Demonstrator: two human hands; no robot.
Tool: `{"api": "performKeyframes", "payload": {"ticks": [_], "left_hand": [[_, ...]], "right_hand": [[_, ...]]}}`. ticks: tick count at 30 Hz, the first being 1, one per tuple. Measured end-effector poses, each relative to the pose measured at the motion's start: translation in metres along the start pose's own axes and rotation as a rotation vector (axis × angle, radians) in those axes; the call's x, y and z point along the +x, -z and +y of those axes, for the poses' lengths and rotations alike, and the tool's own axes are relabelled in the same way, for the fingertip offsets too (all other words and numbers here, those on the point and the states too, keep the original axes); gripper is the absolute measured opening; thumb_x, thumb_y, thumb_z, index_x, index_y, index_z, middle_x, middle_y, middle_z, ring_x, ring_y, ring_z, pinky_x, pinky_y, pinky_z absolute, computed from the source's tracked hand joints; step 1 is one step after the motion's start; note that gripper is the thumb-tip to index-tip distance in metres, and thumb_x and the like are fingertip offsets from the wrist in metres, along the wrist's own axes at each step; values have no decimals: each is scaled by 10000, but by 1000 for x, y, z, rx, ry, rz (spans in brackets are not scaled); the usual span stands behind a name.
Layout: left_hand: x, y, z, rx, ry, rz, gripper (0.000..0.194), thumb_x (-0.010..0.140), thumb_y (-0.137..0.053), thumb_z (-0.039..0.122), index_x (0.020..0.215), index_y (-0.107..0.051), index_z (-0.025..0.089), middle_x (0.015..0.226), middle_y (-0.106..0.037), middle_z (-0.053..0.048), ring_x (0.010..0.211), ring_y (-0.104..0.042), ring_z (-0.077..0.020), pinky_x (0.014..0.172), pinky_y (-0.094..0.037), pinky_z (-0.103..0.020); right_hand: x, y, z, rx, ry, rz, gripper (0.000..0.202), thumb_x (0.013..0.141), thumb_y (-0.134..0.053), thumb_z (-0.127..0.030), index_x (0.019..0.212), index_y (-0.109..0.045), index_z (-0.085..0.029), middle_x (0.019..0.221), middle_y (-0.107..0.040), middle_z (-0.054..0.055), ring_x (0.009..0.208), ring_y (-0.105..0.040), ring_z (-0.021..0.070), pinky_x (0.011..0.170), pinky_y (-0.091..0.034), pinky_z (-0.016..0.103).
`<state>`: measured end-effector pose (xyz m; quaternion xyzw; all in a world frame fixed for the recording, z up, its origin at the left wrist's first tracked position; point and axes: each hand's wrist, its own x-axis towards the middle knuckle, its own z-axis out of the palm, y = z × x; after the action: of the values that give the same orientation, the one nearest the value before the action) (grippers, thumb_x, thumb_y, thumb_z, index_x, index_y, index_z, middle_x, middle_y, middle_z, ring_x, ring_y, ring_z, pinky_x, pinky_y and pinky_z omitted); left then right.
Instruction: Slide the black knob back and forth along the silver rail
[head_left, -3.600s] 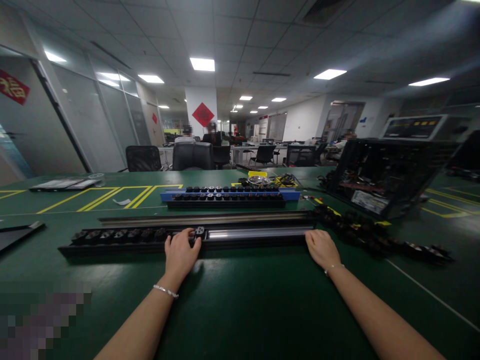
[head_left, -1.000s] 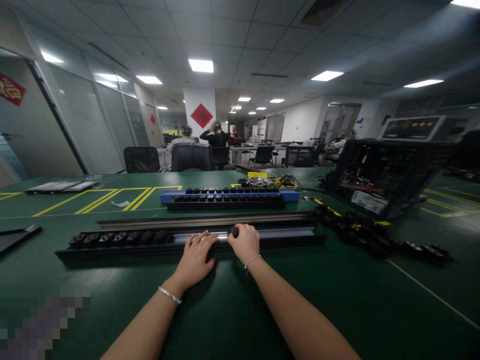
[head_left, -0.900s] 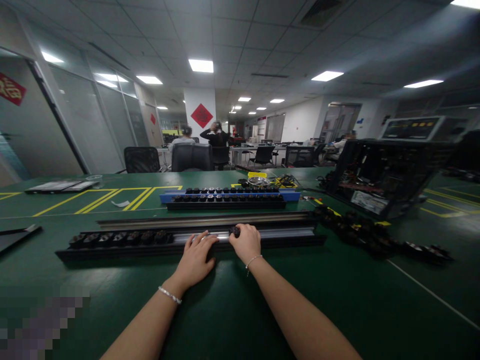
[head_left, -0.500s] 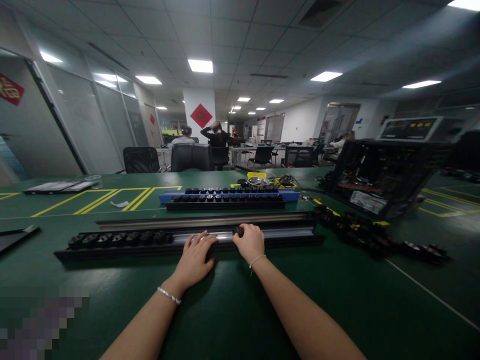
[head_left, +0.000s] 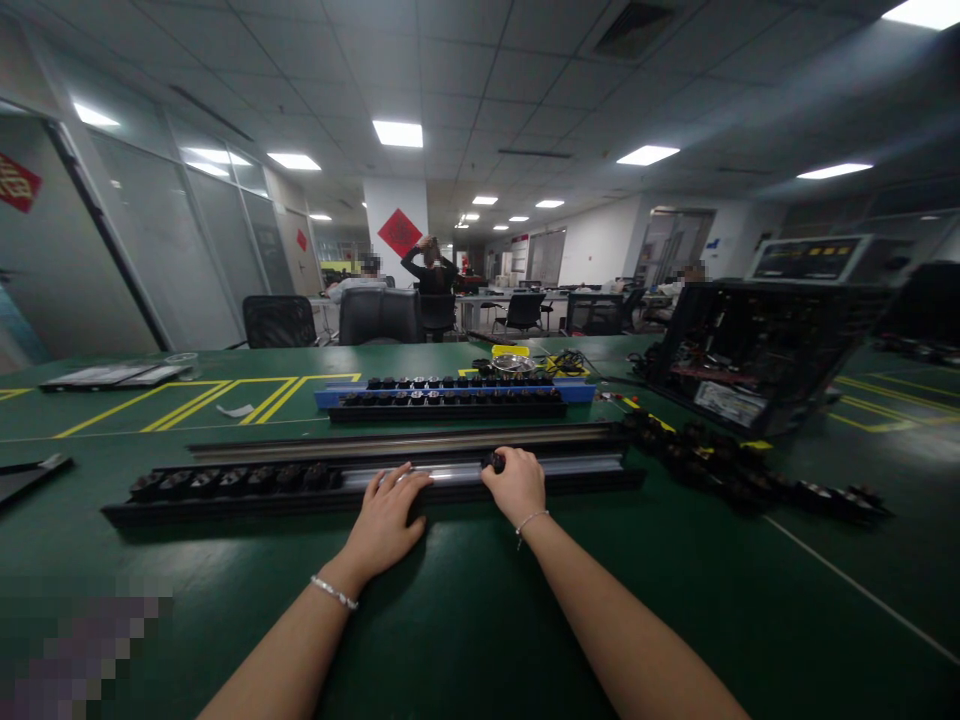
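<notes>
Right fingers (head_left: 514,462) pinching chunky black part (head_left: 496,464); left fingers (head_left: 396,484) spread, over smooth silvery strip (head_left: 454,473)

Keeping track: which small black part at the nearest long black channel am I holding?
The lone black part pinched by your right hand; the channel's other parts form a row leftward.

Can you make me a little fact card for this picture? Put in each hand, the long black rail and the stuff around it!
Left hand: palm down, fingertips at the long black rail
Right hand: pinching a small black part over the rail
Long black rail: row of black parts toward its left end, shiny strip further right
Behind it: blue rail
Far right: open case, dark heap
Table: green, yellow lines
</notes>
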<state>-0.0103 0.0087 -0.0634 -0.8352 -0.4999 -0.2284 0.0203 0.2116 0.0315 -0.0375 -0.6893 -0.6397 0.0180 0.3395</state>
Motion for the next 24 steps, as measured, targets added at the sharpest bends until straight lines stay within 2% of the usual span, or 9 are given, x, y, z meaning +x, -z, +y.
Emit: {"api": "performKeyframes", "payload": {"ticks": [24], "left_hand": [[-1,-2,-4,28,-6,7,519,718,-516,205,1230,-468,279,1282,-547,-5,1307,-320,-236,1092,-166,-496]], "right_hand": [[6,16,31,-75,-85,13,284,724,-523,-292,951,-659,-190,943,-655,63,937,-533,209,813,-365,298]]}}
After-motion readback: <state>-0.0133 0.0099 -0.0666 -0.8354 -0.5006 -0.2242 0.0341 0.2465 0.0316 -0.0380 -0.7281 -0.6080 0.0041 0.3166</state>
